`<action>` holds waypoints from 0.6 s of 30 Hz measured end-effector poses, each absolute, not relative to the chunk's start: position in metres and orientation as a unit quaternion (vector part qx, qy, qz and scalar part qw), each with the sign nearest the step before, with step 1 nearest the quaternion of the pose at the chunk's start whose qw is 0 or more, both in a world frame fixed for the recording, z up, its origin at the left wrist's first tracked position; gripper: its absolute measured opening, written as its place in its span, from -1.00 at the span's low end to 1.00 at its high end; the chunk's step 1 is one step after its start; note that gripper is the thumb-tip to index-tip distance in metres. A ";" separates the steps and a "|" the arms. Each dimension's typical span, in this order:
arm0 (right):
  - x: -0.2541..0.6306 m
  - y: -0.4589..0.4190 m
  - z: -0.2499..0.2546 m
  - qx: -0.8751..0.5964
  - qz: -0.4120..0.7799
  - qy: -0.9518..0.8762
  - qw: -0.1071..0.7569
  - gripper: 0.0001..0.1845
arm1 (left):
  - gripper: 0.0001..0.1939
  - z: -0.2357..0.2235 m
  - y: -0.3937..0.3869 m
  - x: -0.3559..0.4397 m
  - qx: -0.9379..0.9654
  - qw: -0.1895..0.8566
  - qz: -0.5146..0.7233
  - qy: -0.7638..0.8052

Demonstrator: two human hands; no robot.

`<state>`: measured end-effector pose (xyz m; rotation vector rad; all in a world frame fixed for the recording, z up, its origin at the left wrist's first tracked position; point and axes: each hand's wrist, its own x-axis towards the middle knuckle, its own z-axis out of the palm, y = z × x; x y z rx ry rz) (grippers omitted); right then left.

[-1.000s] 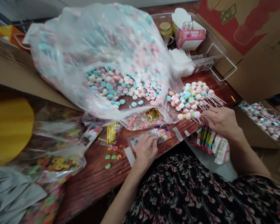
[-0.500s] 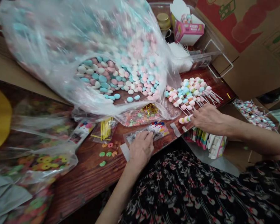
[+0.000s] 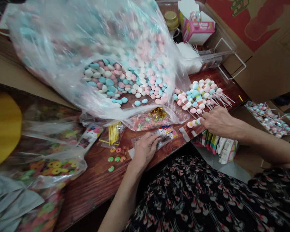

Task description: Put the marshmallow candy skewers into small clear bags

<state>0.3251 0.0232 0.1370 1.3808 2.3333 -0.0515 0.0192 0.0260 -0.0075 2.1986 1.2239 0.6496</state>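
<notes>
A big transparent plastic bag (image 3: 87,42) lies open on the wooden table (image 3: 87,190), full of pastel blue, pink and white candy discs (image 3: 120,80). Beside its mouth is a heap of candy skewers (image 3: 198,98) with white sticks. My right hand (image 3: 218,121) reaches over the near end of the heap, its fingers pinching one skewer (image 3: 193,122). My left hand (image 3: 145,149) rests on a small transparent packet (image 3: 165,135) with a printed label, fingers closed on its plastic.
Gold twist ties (image 3: 114,132) and several green and orange candy rings (image 3: 116,159) lie near my left hand. Bags of colourful rings (image 3: 45,167) fill the left. A cardboard box (image 3: 268,117) of finished skewers stands at right, below a transparent tub (image 3: 207,54).
My right hand has moved left from the stick ends to the near end of the heap. My left hand has shifted slightly on the packet.
</notes>
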 end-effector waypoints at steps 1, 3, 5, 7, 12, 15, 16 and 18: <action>0.329 0.021 0.136 0.506 -0.012 0.835 0.216 -0.80 | -0.78 -0.009 0.027 0.019 0.814 0.265 0.240 0.458; 0.339 0.015 0.134 0.516 -0.005 0.831 0.208 -0.79 | -0.79 -0.012 0.029 0.020 0.813 0.257 0.235 0.467; 0.349 0.008 0.131 0.534 0.003 0.827 0.178 -0.79 | -0.80 -0.013 0.031 0.021 0.810 0.258 0.232 0.473; 0.360 0.000 0.125 0.567 0.020 0.815 0.116 -0.80 | -0.82 -0.012 0.033 0.022 0.805 0.268 0.233 0.475; 0.370 -0.017 0.086 0.616 -0.095 0.744 -0.240 -0.80 | -0.84 -0.009 0.035 0.019 0.785 0.327 0.257 0.460; 0.356 -0.021 0.054 0.602 -0.215 0.670 -0.377 -0.86 | -0.84 -0.010 0.035 0.017 0.778 0.342 0.266 0.455; 0.351 -0.021 0.045 0.597 -0.240 0.656 -0.394 -0.87 | -0.84 -0.010 0.035 0.017 0.776 0.343 0.269 0.456; 0.341 -0.021 0.032 0.587 -0.278 0.645 -0.403 -0.87 | -0.84 -0.010 0.034 0.017 0.774 0.342 0.273 0.458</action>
